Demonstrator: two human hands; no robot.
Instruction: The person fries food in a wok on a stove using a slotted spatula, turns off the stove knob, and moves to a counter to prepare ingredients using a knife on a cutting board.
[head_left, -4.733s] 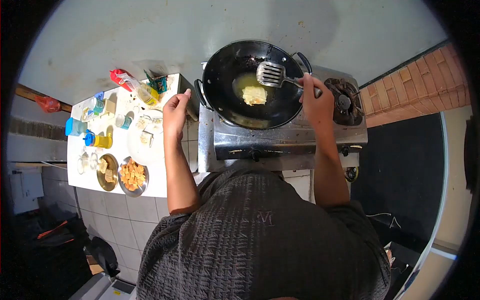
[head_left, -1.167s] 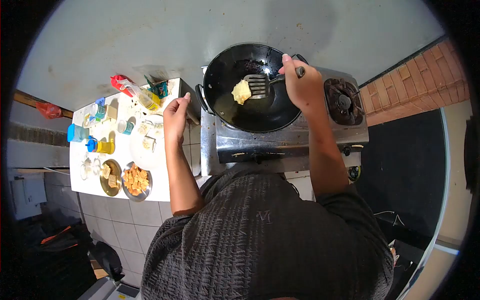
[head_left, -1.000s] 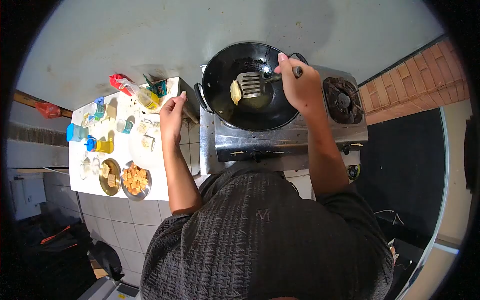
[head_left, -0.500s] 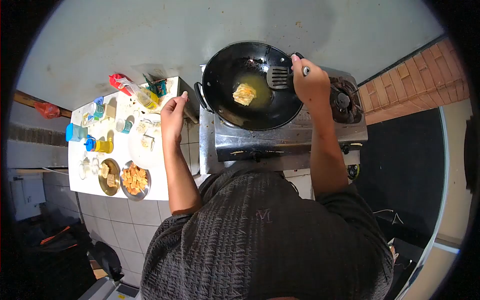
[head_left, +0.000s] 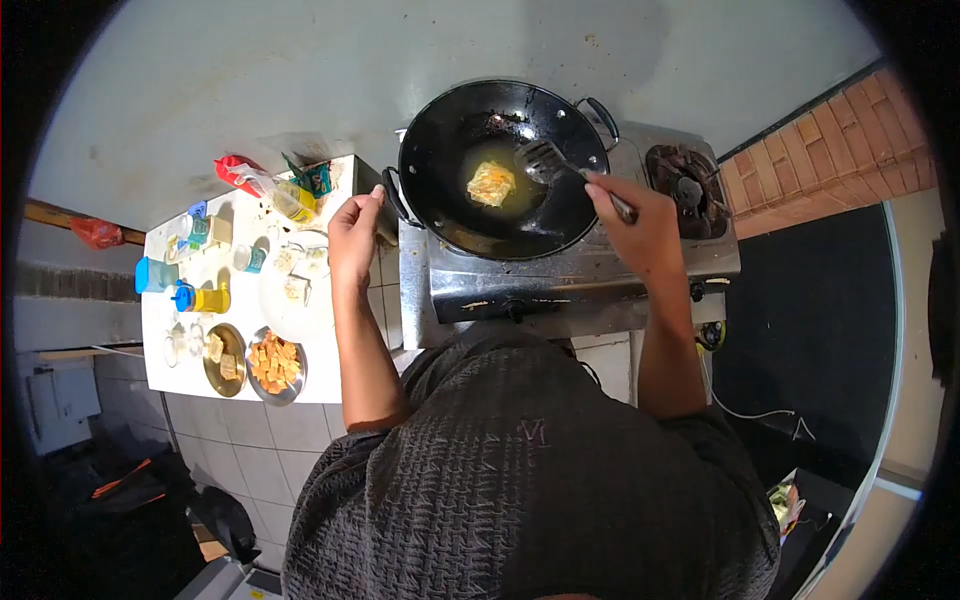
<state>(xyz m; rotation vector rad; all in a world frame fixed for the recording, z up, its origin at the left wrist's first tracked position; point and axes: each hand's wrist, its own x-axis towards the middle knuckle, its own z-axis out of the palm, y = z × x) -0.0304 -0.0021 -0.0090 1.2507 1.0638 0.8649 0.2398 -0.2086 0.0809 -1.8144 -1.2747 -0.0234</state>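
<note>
My right hand [head_left: 640, 222] is closed round the handle of a slotted spatula [head_left: 541, 160]. The spatula's dark blade is tilted inside a black wok [head_left: 440, 130], over the oil and just right of the food. A golden, battered piece of fried food [head_left: 491, 185] lies in shallow oil at the wok's bottom. My left hand [head_left: 355, 235] is closed, thumb up, close beside the wok's left loop handle [head_left: 394, 196]; nothing shows in its fingers, and I cannot tell if it touches the handle. The wok sits on a steel gas stove [head_left: 560, 282].
Left of the stove, a white table [head_left: 210, 386] bears a plate of browned cut pieces [head_left: 274, 363], a plate with a few pale pieces [head_left: 225, 358], a white plate [head_left: 285, 318], a yellow bottle [head_left: 205, 297] and a blue-lidded container [head_left: 156, 275]. An uncovered burner [head_left: 690, 192] lies right.
My right hand has drawn back from the wok's right handle towards me, turning the spatula so its blade tilts and sits closer to the food. My left hand stays near the left handle.
</note>
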